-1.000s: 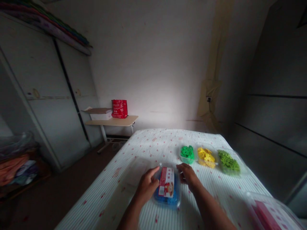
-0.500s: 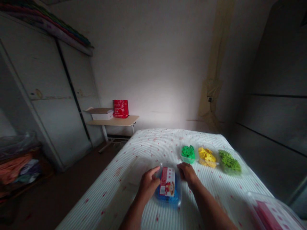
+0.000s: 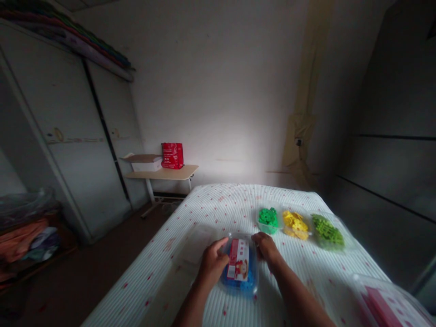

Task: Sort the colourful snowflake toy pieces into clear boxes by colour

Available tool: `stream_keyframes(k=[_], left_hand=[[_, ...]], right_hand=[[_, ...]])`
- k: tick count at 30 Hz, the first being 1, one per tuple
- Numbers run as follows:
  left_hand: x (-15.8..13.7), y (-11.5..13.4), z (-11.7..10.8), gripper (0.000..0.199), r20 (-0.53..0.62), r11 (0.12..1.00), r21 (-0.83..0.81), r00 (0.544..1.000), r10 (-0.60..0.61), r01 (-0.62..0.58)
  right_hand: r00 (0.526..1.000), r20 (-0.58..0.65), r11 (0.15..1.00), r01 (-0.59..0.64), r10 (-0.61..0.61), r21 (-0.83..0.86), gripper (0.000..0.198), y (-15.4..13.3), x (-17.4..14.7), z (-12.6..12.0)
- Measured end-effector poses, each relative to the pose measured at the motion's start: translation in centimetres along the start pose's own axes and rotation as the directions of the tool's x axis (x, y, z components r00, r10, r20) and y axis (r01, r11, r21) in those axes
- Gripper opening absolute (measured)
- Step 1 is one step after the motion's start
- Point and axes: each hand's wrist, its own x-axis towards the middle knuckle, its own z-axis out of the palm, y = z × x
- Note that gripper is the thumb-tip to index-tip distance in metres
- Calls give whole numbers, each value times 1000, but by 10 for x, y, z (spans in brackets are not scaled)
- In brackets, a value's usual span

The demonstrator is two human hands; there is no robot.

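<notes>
A clear plastic box (image 3: 239,287) with blue pieces inside lies on the striped bedspread in front of me. Its lid is on, bearing a red and white label (image 3: 239,260). My left hand (image 3: 214,260) grips the box's left side, index finger stretched toward the far left corner and thumb over the edge by the label. At the far right corner, my right hand (image 3: 265,245) holds the rim with curled fingers; its fingertips are partly hidden. Left of the box, a clear empty-looking plastic lid or tray (image 3: 195,243) rests on the bedspread.
Open clear tubs of green pieces (image 3: 268,218), yellow pieces (image 3: 295,222) and light green pieces (image 3: 327,230) stand at the right. A lidded box with pink contents (image 3: 388,302) sits near right. Beyond the bed (image 3: 225,200), a small table (image 3: 177,172) carries a red bag (image 3: 172,155).
Both hands keep their places on the box of blue pieces. The whole view has shifted very slightly; nothing else visibly differs.
</notes>
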Motion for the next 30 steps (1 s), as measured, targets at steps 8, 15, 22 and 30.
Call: stream_keyframes(k=[8, 15, 22, 30], left_hand=[[-3, 3, -2, 56, 22, 961, 210, 984, 179, -180], [-2, 4, -3, 55, 52, 947, 254, 980, 191, -198], [-4, 2, 0, 54, 57, 982, 117, 988, 145, -151], [1, -2, 5, 56, 31, 988, -127, 995, 92, -87]], right_hand=[[992, -79, 987, 87, -99, -136, 18, 5, 0, 2], [946, -50, 711, 205, -319, -673, 20, 1, 1, 2], [958, -36, 622, 156, -284, -768, 29, -14, -11, 4], [981, 58, 441, 135, -183, -887, 33, -55, -21, 3]])
